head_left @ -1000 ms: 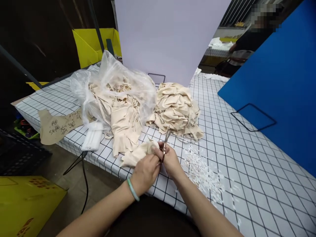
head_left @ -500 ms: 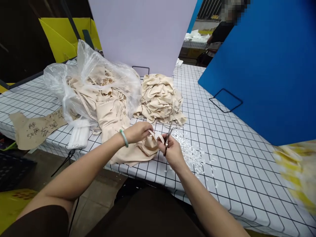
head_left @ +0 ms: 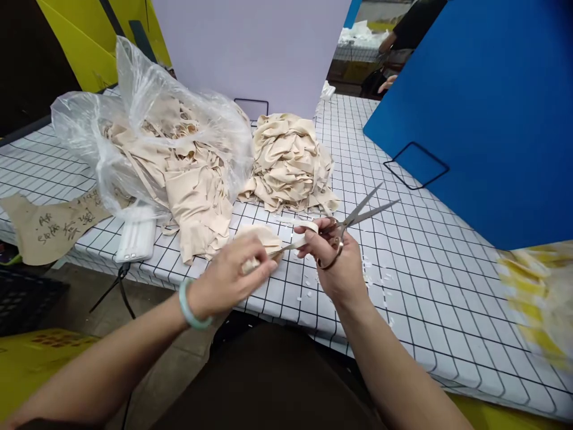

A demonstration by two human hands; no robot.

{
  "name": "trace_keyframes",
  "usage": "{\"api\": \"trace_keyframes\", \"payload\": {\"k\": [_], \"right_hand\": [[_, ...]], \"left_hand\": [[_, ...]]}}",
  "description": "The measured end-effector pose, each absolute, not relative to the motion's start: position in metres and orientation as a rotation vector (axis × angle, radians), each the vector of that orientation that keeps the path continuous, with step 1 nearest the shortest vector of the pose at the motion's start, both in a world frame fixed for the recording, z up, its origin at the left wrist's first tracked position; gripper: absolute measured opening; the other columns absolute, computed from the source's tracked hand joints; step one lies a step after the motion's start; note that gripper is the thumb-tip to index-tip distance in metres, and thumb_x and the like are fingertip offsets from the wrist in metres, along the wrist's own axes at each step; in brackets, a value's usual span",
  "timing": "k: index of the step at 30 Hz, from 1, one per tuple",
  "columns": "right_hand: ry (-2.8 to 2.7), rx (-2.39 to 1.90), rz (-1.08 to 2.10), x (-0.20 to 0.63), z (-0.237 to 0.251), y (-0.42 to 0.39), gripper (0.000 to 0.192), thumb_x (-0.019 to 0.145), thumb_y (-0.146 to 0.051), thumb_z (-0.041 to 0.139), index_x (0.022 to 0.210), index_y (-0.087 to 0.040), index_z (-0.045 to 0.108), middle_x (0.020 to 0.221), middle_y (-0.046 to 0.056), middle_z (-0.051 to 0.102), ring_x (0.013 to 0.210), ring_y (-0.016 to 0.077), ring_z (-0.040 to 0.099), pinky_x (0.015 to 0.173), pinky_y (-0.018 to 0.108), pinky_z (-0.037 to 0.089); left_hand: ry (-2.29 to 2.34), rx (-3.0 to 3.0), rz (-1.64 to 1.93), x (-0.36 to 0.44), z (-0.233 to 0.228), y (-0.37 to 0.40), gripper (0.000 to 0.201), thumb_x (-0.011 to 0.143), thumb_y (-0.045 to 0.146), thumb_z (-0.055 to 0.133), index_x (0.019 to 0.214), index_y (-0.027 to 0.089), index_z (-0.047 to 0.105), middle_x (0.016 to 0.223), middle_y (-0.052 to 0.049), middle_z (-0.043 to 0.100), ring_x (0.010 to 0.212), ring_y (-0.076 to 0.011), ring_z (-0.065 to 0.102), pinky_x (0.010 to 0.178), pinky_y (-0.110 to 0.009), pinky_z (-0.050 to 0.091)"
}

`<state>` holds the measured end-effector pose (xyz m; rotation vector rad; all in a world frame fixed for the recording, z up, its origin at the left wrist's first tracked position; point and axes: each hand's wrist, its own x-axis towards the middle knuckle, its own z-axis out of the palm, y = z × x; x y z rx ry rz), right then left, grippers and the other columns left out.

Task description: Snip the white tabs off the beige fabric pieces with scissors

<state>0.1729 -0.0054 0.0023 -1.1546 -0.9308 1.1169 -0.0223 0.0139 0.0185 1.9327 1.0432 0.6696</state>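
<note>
Right hand (head_left: 340, 260) has the scissors (head_left: 344, 227), blades spread, plus the strap (head_left: 295, 244) pinched. Cloth's (head_left: 264, 235) between both hands, partly behind the blurry left hand (head_left: 230, 272); can't tell if that one's gripping.

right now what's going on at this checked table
A person's right hand holds scissors, blades open, and a pale strip running toward a beige cloth piece. The left hand, blurred, is at that piece; its grip is unclear. Beyond are a beige cloth pile and a clear plastic bag with more beige cloth.
</note>
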Motion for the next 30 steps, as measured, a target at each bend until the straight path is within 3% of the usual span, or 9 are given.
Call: {"api": "trace_keyframes", "payload": {"k": [3,6,9,11,15,18,21,25,30], "right_hand": [[-1.191,-1.091,1.129,0.162,0.01,-0.033,0.01,0.084,-0.029,0.068,0.085,-0.023,0.06,0.083,0.0,0.067,0.07,0.0151,0.064,0.066,0.031,0.056],[-1.588,-0.961,1.296,0.16,0.008,-0.062,0.004,0.083,-0.02,0.066,0.085,-0.023,0.063,0.081,0.001,0.065,0.075,0.0165,0.064,0.071,0.031,0.055],[-1.667,-0.985,1.384,0.169,-0.006,-0.072,0.008,0.083,-0.022,0.068,0.091,-0.023,0.067,0.089,0.002,0.069,0.08,0.0181,0.067,0.073,0.032,0.056],[-1.464,-1.14,1.214,0.173,-0.018,-0.062,0.012,0.085,-0.028,0.069,0.097,-0.024,0.067,0.097,0.003,0.071,0.088,0.0197,0.068,0.081,0.035,0.056],[-1.371,-1.151,1.037,0.165,-0.032,-0.024,0.028,0.077,-0.036,0.077,0.101,-0.025,0.068,0.119,0.006,0.069,0.114,0.0252,0.062,0.099,0.041,0.049],[-1.281,-1.126,1.196,0.156,-0.032,0.0,0.027,0.071,-0.041,0.08,0.086,-0.022,0.068,0.094,0.004,0.071,0.091,0.022,0.066,0.083,0.036,0.053],[-1.141,-1.112,1.348,0.155,-0.026,0.014,0.025,0.071,-0.04,0.079,0.08,-0.02,0.066,0.069,-0.002,0.063,0.063,0.0138,0.056,0.061,0.027,0.046],[-1.149,-1.065,1.487,0.16,-0.011,0.027,0.026,0.065,-0.035,0.082,0.072,-0.018,0.063,0.062,-0.004,0.056,0.057,0.0104,0.047,0.054,0.023,0.036],[-1.086,-1.074,1.53,0.157,0.001,0.045,0.031,0.061,-0.036,0.083,0.072,-0.018,0.061,0.063,-0.005,0.054,0.059,0.0098,0.045,0.055,0.023,0.033]], "left_hand": [[0.871,1.126,0.634,-0.006,0.001,-0.011,0.04,0.098,0.047,0.046,0.089,0.015,0.068,0.085,-0.007,0.064,0.078,-0.017,0.059,0.071,-0.031,0.052],[0.804,0.63,0.75,-0.004,-0.009,-0.007,0.024,0.09,0.036,0.063,0.094,0.013,0.07,0.09,-0.007,0.065,0.08,-0.0138,0.061,0.073,-0.026,0.053],[0.814,0.568,0.777,-0.011,-0.003,0.001,0.019,0.082,0.028,0.074,0.09,0.011,0.071,0.079,-0.002,0.061,0.058,-0.0046,0.051,0.048,-0.014,0.04],[0.802,0.675,0.708,-0.014,0.008,0.002,0.022,0.083,0.031,0.073,0.09,0.01,0.072,0.076,-0.002,0.06,0.05,-0.0021,0.044,0.04,-0.012,0.028],[0.717,0.812,0.575,-0.017,0.029,0.0,0.03,0.085,0.038,0.067,0.093,0.009,0.073,0.072,-0.003,0.059,0.051,-0.0067,0.051,0.043,-0.018,0.034],[0.768,0.88,0.554,-0.026,0.028,0.007,0.03,0.088,0.04,0.062,0.089,0.011,0.068,0.067,-0.002,0.056,0.05,-0.008,0.048,0.045,-0.02,0.036],[1.045,1.138,0.727,-0.04,0.014,0.016,0.022,0.089,0.036,0.061,0.095,0.015,0.062,0.068,0.002,0.053,0.051,-0.007,0.041,0.047,-0.019,0.033],[1.21,1.654,0.913,-0.053,0.006,0.016,0.012,0.088,0.026,0.056,0.084,0.016,0.062,0.075,0.0,0.056,0.068,-0.012,0.049,0.06,-0.022,0.041],[0.936,1.584,0.578,-0.062,0.023,0.008,0.031,0.095,0.036,0.049,0.088,0.014,0.069,0.058,0.003,0.046,0.052,-0.0098,0.038,0.049,-0.022,0.034]]}}
